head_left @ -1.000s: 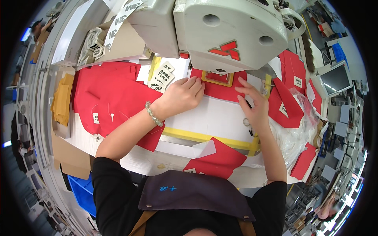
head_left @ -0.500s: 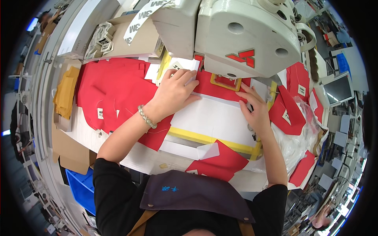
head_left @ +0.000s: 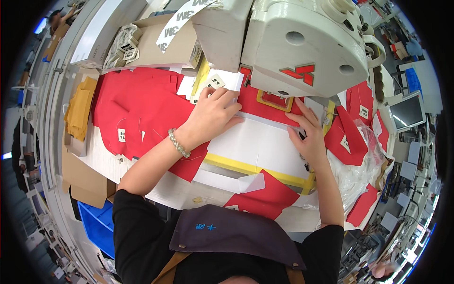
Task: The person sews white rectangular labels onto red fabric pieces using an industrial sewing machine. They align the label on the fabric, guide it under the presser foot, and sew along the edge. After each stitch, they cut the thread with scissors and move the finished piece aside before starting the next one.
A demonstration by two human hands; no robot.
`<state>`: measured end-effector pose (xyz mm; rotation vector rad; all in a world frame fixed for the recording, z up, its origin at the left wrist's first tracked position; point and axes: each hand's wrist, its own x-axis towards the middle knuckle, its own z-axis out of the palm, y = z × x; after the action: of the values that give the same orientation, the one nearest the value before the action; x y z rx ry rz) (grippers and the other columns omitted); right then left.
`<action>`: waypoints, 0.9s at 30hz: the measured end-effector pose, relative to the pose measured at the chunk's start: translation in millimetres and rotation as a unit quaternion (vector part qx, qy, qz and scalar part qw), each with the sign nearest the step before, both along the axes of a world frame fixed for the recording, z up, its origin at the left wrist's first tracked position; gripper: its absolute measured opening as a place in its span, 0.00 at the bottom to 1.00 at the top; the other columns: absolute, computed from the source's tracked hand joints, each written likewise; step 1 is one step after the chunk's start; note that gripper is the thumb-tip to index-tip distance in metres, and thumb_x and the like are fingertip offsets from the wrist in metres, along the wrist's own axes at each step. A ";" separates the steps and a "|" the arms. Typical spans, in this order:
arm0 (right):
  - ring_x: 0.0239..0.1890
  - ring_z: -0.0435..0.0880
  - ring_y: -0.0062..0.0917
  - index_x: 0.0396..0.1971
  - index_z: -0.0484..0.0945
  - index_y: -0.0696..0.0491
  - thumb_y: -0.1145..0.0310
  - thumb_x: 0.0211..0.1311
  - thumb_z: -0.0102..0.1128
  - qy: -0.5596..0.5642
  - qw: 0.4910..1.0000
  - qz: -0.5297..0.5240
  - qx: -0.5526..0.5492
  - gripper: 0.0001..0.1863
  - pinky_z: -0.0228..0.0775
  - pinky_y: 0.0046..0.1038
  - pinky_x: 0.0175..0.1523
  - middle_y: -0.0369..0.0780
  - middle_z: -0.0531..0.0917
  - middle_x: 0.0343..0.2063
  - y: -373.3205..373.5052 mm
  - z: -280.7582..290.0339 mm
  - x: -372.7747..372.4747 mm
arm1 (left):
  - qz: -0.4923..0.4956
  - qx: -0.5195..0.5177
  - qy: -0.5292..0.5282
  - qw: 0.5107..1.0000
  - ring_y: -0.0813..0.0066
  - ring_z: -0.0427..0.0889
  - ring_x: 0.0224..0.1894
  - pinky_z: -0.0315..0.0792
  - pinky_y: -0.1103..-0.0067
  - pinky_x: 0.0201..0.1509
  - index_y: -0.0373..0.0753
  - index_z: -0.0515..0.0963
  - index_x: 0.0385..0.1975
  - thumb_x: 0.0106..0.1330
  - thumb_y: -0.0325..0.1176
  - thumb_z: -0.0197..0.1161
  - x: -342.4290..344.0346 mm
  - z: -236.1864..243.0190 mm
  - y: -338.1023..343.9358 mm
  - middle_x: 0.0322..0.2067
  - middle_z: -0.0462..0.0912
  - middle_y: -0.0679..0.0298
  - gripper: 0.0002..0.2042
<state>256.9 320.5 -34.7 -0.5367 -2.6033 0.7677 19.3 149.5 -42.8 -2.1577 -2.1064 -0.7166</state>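
Both hands press flat, fingers spread and grasping nothing, on the white yellow-edged rectangular template [head_left: 257, 149] (long axis left-right): left hand [head_left: 215, 113] at its far-left corner, right hand [head_left: 309, 135] seemingly on its right edge.

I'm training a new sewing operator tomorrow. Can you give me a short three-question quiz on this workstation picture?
1. True or false: both hands rest flat on the white template.
2. What colour is the template's frame? A) blue B) yellow C) green
3. What does the left hand wear at the wrist?

Key:
1. True: the left hand and right hand both press on the white template, below the sewing machine head.
2. B, yellow.
3. A beaded bracelet.
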 end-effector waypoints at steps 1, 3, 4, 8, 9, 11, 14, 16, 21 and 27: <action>0.57 0.76 0.33 0.45 0.81 0.49 0.75 0.51 0.64 -0.009 1.000 -0.017 0.018 0.18 0.56 0.39 0.65 0.41 0.73 0.62 -1.5 1.5 1.5 | -0.001 0.000 -0.003 1.000 0.68 0.75 0.49 0.65 0.67 0.54 0.42 0.80 0.37 0.54 0.38 0.72 0.1 -0.3 -0.2 0.48 0.77 0.64 0.13; 0.55 0.76 0.28 0.43 0.81 0.46 0.74 0.49 0.65 -0.025 0.997 -0.051 0.055 0.18 0.53 0.36 0.62 0.39 0.74 0.61 -5.0 3.9 6.2 | -0.001 0.004 -0.006 1.000 0.68 0.75 0.49 0.65 0.67 0.54 0.42 0.80 0.36 0.54 0.37 0.72 0.2 -0.9 -0.6 0.47 0.78 0.64 0.13; 0.52 0.77 0.27 0.42 0.81 0.46 0.75 0.49 0.64 -0.022 0.996 -0.062 0.066 0.18 0.52 0.35 0.60 0.37 0.75 0.59 -5.2 3.2 8.2 | 0.000 0.007 -0.006 1.000 0.69 0.75 0.48 0.65 0.67 0.54 0.41 0.80 0.36 0.54 0.37 0.72 0.2 -1.2 -0.8 0.47 0.78 0.64 0.13; 0.48 0.76 0.25 0.38 0.81 0.45 0.77 0.48 0.62 -0.021 0.990 -0.087 0.105 0.15 0.49 0.34 0.56 0.34 0.78 0.53 -3.3 -1.8 14.4 | 0.000 0.010 -0.009 1.000 0.69 0.75 0.48 0.65 0.67 0.53 0.41 0.81 0.36 0.54 0.35 0.71 -0.7 -3.2 -1.1 0.47 0.78 0.64 0.12; 0.47 0.76 0.25 0.37 0.81 0.46 0.77 0.49 0.61 -0.024 0.989 -0.089 0.114 0.15 0.49 0.34 0.56 0.33 0.78 0.52 -3.2 -2.5 14.8 | 0.001 0.012 -0.009 1.000 0.69 0.75 0.48 0.65 0.67 0.53 0.42 0.81 0.36 0.54 0.35 0.71 -1.0 -3.8 -1.1 0.47 0.78 0.64 0.11; 0.48 0.76 0.25 0.37 0.81 0.46 0.78 0.49 0.60 -0.034 0.987 -0.083 0.133 0.14 0.49 0.34 0.55 0.32 0.78 0.52 -4.5 -3.6 16.1 | 0.004 0.017 -0.007 1.000 0.69 0.75 0.48 0.65 0.67 0.54 0.42 0.81 0.36 0.55 0.34 0.71 -1.2 -4.8 -1.4 0.46 0.78 0.65 0.11; 0.48 0.76 0.25 0.36 0.81 0.46 0.78 0.49 0.60 -0.037 0.986 -0.083 0.141 0.14 0.49 0.33 0.55 0.31 0.79 0.51 -6.6 -2.9 16.2 | 0.000 0.013 -0.016 1.000 0.70 0.75 0.48 0.65 0.67 0.54 0.42 0.81 0.35 0.55 0.33 0.70 -1.6 -3.5 -1.7 0.46 0.78 0.65 0.10; 0.49 0.76 0.25 0.36 0.82 0.46 0.79 0.48 0.60 -0.032 0.985 -0.081 0.152 0.14 0.49 0.33 0.54 0.30 0.80 0.50 -7.9 -4.1 15.7 | 0.000 0.016 -0.013 1.000 0.70 0.75 0.48 0.65 0.67 0.54 0.42 0.81 0.35 0.55 0.33 0.70 -2.0 -5.2 -2.9 0.46 0.78 0.66 0.09; 0.48 0.78 0.22 0.35 0.83 0.45 0.78 0.46 0.62 -0.038 0.972 -0.071 0.219 0.15 0.50 0.33 0.51 0.27 0.84 0.47 -11.1 -5.5 19.7 | -0.004 0.027 0.015 1.000 0.72 0.76 0.47 0.64 0.67 0.55 0.42 0.81 0.35 0.55 0.32 0.69 -2.2 -7.9 -3.9 0.45 0.79 0.67 0.08; 0.46 0.79 0.17 0.38 0.83 0.45 0.75 0.46 0.62 -0.050 0.960 -0.057 0.271 0.16 0.50 0.32 0.48 0.25 0.84 0.46 -16.0 -9.7 24.0 | -0.024 0.027 0.091 0.995 0.73 0.76 0.52 0.64 0.65 0.56 0.41 0.80 0.36 0.56 0.29 0.63 0.0 -6.7 -6.4 0.49 0.79 0.66 0.08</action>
<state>280.9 304.4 -44.4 -0.5569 -2.6827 -0.0255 19.3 143.2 -49.5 -2.1619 -1.9289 -0.5488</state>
